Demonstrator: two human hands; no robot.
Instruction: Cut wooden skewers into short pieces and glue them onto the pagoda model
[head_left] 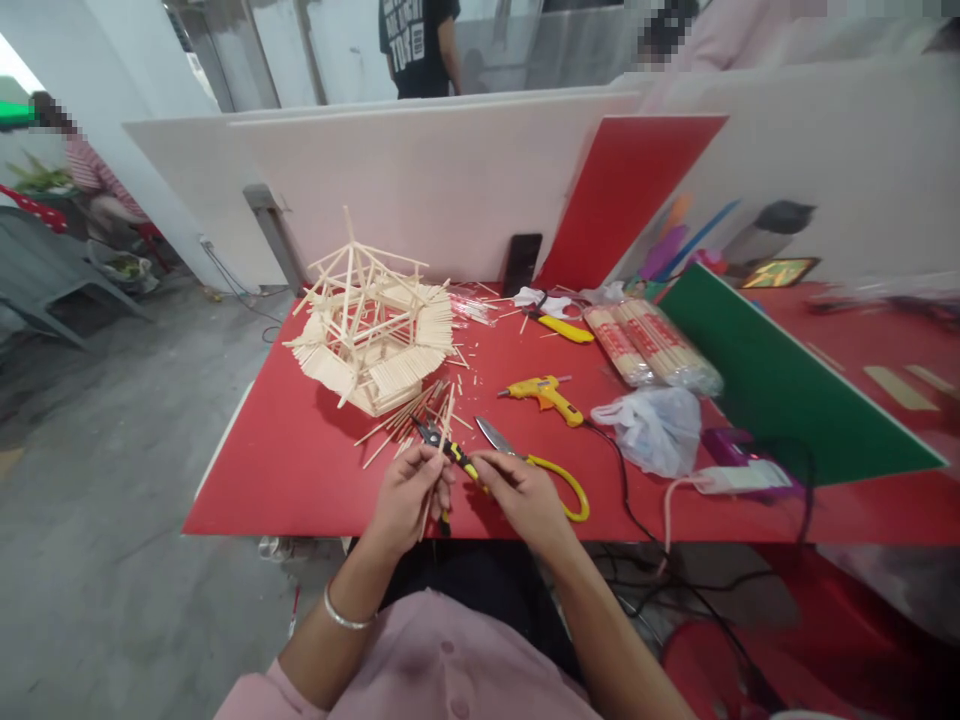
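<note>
My left hand (411,492) is closed around a few thin wooden sticks (448,418), which point up and away from me. Just to its right, my right hand (525,497) has thumb and fingers pinched together, and what they hold is hidden. Black-and-yellow pliers (459,458) show between and behind the hands, with one handle overlapping my right fingertips in the view. Beyond the hands stands a roofed model (375,330) built of sticks. Loose sticks (401,425) lie in front of it. Yellow-handled scissors (559,475) rest beside my right hand.
A yellow glue gun (544,395) with a black cord lies right of centre on the red table (255,480). Behind are yellow-handled cutters (566,328), packed stick bundles (649,345), a plastic bag (652,430) and a phone (523,262). A green board (795,390) leans at right.
</note>
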